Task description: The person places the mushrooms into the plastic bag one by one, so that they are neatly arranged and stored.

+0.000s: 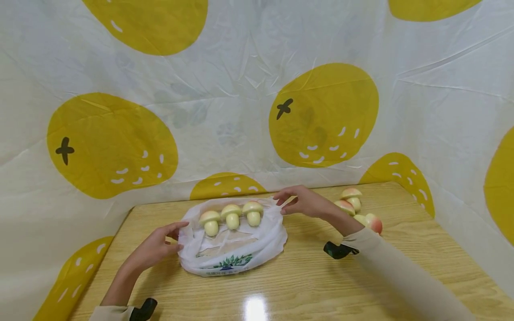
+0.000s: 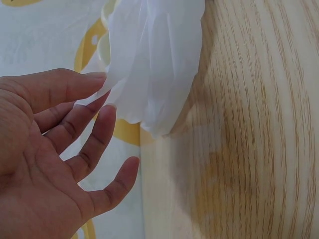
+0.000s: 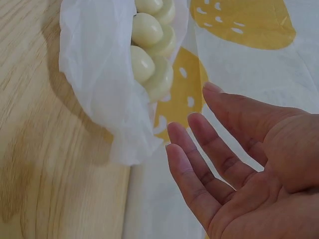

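Observation:
A white plastic bag (image 1: 257, 249) with a green leafy print lies spread on the table. On it, three mushroom-shaped pieces (image 1: 233, 217) with pale stems and pink-tinged caps stand in a row. My left hand (image 1: 158, 244) is at the bag's left side; in the left wrist view its thumb and index finger pinch the thin edge of the bag (image 2: 159, 64). At the upper right corner of the bag, my right hand (image 1: 303, 203) has its fingers spread and loosely bent. The right wrist view shows that hand (image 3: 249, 169) holding nothing, fingertips just beside the bag.
Several more mushroom-shaped pieces (image 1: 355, 203) lie in a group at the right back of the wooden table (image 1: 313, 290), beyond my right forearm. A white cloth (image 1: 225, 111) printed with yellow fruit hangs behind and along the sides. Each wrist wears a dark strap (image 1: 339, 250).

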The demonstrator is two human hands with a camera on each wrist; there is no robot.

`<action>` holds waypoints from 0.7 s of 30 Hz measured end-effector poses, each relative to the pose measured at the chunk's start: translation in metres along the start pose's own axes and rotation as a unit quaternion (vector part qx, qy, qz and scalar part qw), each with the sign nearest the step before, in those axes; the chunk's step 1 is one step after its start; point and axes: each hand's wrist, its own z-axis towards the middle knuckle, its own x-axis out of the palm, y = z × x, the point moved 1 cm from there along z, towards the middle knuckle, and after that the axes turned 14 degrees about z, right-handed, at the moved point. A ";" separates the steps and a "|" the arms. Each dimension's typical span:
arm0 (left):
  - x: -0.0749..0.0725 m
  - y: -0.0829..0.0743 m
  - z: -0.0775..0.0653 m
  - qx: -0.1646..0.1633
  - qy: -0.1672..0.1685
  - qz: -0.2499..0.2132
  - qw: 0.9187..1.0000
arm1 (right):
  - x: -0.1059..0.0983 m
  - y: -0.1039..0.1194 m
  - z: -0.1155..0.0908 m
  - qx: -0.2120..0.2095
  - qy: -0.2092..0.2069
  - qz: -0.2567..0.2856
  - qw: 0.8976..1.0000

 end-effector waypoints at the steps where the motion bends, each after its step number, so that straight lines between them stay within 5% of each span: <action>1: 0.000 0.000 0.000 0.000 0.000 0.000 1.000 | -0.003 0.000 -0.003 0.001 -0.003 -0.002 1.000; 21: 0.000 -0.002 0.000 0.001 -0.001 0.000 1.000 | -0.039 -0.004 -0.053 0.009 -0.057 -0.069 0.996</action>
